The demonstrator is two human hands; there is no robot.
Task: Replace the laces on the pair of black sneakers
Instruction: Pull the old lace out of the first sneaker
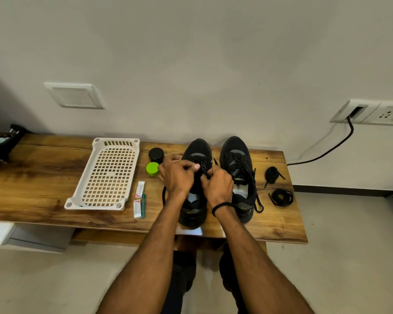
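Two black sneakers stand side by side on the wooden table [43, 177], toes toward the wall. Both my hands are over the left sneaker [196, 152]. My left hand [176, 175] pinches its black lace [204, 170] above the tongue. My right hand [217, 185] grips the same lace just to the right. A loop of that lace hangs out at the shoe's left side. The right sneaker [236, 159] is laced, with loose ends trailing on its right. Two coiled black laces lie to the right: one bundle [272, 175] and one ring [281, 197].
A white perforated tray [107, 175] lies left of the shoes. Beside it stand a black jar [156, 154] and a green-lidded jar [152, 169], with two small packets [140, 189] and a teal tool [143, 206]. A black cable [327, 150] runs from the wall socket.
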